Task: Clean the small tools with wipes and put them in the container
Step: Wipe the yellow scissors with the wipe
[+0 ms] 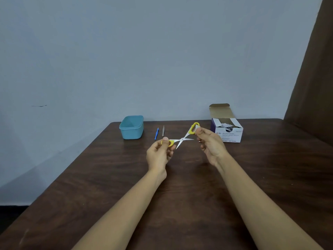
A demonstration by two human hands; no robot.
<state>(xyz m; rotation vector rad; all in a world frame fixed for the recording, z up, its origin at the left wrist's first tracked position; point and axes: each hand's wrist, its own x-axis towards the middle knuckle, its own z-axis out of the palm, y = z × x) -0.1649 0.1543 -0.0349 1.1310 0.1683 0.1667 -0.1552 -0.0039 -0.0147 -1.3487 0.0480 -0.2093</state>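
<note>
Small scissors (182, 139) with yellow handles hang spread wide above the table between my hands. My left hand (159, 154) pinches the lower-left yellow handle loop. My right hand (210, 143) pinches the upper-right loop with a small white wipe (197, 127) pressed against it. A blue-handled tool (156, 133) and a thin grey metal tool (163, 131) lie side by side on the table beyond the scissors. The light blue plastic container (132, 127) stands open at the far left of the table.
An open box of alcohol swabs (228, 131) sits at the far right of the dark wooden table (180, 186), its lid flap up. A pale wall is behind the table. A brown curtain (313, 78) hangs at the right.
</note>
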